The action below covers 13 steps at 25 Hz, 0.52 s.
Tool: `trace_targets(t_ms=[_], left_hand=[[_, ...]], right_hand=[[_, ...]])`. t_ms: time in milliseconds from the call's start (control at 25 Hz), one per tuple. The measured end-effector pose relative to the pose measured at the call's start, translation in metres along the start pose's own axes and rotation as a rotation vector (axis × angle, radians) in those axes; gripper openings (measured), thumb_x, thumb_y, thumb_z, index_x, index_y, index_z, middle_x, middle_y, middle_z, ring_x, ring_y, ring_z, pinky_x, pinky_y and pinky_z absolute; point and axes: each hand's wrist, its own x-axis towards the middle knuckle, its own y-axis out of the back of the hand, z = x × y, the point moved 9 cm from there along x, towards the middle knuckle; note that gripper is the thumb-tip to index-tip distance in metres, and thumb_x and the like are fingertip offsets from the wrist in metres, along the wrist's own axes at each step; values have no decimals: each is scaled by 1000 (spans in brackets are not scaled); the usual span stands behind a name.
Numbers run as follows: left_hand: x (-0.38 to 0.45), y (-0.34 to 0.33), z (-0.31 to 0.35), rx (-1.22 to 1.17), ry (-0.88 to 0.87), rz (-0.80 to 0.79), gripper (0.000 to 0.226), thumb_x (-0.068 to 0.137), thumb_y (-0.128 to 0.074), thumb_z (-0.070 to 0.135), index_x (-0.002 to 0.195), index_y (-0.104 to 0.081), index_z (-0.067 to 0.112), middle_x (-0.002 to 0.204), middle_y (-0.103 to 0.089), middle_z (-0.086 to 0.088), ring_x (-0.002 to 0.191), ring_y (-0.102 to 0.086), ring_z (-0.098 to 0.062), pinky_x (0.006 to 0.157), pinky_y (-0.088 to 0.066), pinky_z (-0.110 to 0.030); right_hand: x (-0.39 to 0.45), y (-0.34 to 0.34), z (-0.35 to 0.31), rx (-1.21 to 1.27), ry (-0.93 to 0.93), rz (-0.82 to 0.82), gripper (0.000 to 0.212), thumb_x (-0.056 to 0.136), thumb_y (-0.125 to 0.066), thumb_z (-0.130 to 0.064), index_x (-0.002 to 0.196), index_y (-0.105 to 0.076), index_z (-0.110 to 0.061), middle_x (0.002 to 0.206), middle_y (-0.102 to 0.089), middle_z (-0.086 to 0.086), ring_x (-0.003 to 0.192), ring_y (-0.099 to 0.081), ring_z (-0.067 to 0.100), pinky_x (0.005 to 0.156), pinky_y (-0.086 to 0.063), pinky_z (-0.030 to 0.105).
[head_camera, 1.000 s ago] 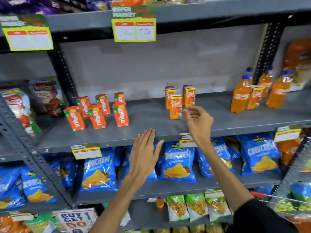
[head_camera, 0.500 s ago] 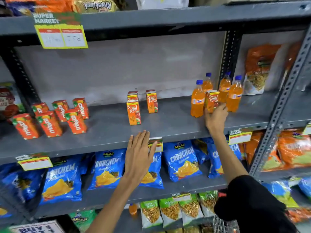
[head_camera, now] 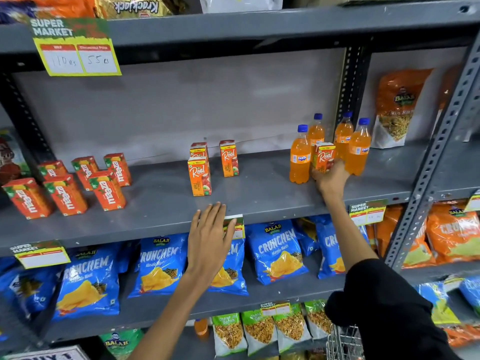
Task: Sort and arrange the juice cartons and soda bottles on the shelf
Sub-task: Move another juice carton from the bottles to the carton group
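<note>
1. Among the soda bottles (head_camera: 300,155) at the right end of the middle shelf (head_camera: 161,203), a stray Real carton (head_camera: 324,157) stands upright, long axis vertical, wedged between the front bottle and the three behind.
2. The right hand (head_camera: 331,178) is wrapped around the carton's lower half from the front, fingers closed on it; the carton does not appear lifted yet.
3. The other Real cartons (head_camera: 199,176) stand well apart to the left, near mid-shelf, so the carton's likely destination lies leftward of the right hand.
4. The left hand (head_camera: 211,236) lies flat and spread, holding nothing, at the shelf's front edge just below that group; it is the nearer hand to the destination.
5. The Maaza cartons (head_camera: 107,189) occupy the far left.
</note>
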Motion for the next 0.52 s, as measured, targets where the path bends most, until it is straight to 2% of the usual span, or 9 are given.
trace_targets(t_ms=[120, 280, 520], left_hand=[[0, 0, -1, 5, -11, 9, 56, 103, -41, 47, 143, -53, 11, 148, -56, -6, 140, -49, -23, 121, -35, -48], [0, 2, -2, -15, -30, 16, 56, 102, -42, 48, 143, -53, 11, 148, -57, -7, 140, -50, -23, 121, -34, -45], [2, 8, -19, -2, -3, -12, 60, 103, -40, 52, 144, -52, 10, 149, -55, -7, 142, -47, -22, 123, -31, -44]], right_hand=[[-25, 15, -3, 0, -15, 53, 40, 81, -80, -20, 113, -58, -8, 113, -71, 15, 106, -68, 34, 83, -43, 29], [-69, 23, -15, -8, -1, 44, 45, 75, -83, -20, 110, -57, -9, 106, -73, 10, 96, -69, 28, 83, -52, 35], [-120, -47, -57, 12, 59, -240, 51, 71, -89, -27, 106, -52, -21, 96, -62, -8, 82, -64, 11, 75, -52, 23]])
